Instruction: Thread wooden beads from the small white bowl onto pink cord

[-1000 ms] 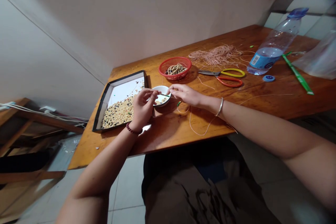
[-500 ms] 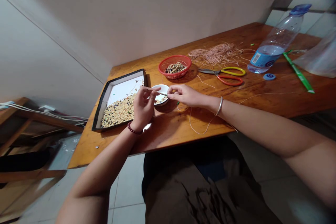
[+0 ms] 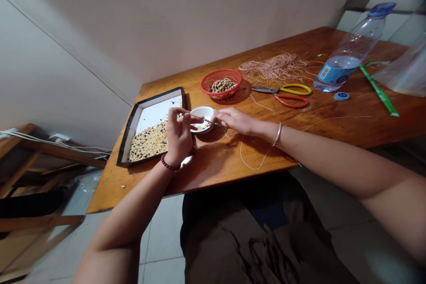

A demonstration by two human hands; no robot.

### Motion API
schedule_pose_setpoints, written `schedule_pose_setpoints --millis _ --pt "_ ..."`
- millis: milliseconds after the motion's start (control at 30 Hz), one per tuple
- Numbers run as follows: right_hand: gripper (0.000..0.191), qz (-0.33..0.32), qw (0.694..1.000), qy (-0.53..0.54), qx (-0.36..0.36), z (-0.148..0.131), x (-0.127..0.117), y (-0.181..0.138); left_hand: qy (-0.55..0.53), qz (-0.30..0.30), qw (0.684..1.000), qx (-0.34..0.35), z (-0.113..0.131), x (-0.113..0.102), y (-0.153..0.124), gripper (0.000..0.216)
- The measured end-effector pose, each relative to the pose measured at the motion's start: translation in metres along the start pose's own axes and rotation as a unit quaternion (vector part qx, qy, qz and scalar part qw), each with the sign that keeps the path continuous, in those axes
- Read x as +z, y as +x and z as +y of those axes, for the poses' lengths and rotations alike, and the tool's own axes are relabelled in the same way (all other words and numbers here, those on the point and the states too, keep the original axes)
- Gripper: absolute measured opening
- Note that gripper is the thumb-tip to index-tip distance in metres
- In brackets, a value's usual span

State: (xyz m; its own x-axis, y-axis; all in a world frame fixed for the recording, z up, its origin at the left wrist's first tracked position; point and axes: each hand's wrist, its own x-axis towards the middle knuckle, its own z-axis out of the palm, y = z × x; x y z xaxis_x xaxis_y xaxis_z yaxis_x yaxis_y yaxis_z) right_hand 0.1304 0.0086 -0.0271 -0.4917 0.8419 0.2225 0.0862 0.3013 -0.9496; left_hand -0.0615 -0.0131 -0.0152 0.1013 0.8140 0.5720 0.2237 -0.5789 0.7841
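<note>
My left hand (image 3: 179,135) is raised beside a small white bowl (image 3: 201,112) of beads, fingers pinched on the end of a thin pale cord. My right hand (image 3: 233,120) rests on the wooden table (image 3: 299,128) just right of the bowl, fingers pinched on the same cord (image 3: 248,159), which carries a few green beads and trails in a loop toward the table's near edge. A dark bead bracelet is on my left wrist and a silver bangle on my right.
A black-rimmed tray (image 3: 133,124) of tan and dark beads lies left of the bowl. Behind it stand a red basket (image 3: 221,83) of strung beads, a heap of pink cord (image 3: 276,65), scissors (image 3: 288,94), a water bottle (image 3: 353,49), its blue cap (image 3: 341,96) and a green stick (image 3: 379,92).
My left hand has drawn slightly left and up, pulling the cord's end away from the bowl. My right hand stays by the bowl.
</note>
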Motion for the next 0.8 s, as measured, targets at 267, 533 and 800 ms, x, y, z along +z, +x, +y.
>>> schedule_pose_setpoints --millis 267,533,800 --pt "0.066 -0.008 0.999 0.022 0.035 -0.007 -0.002 -0.003 -0.005 -0.014 0.999 0.031 0.003 0.001 -0.004 0.018" --pt "0.053 -0.096 0.970 0.204 0.088 -0.012 0.003 -0.006 0.033 -0.082 0.994 0.060 0.005 0.001 -0.007 0.018" --pt "0.029 -0.090 0.976 0.188 0.068 -0.009 0.001 -0.005 0.063 -0.055 0.993 0.081 0.009 0.003 -0.006 0.019"
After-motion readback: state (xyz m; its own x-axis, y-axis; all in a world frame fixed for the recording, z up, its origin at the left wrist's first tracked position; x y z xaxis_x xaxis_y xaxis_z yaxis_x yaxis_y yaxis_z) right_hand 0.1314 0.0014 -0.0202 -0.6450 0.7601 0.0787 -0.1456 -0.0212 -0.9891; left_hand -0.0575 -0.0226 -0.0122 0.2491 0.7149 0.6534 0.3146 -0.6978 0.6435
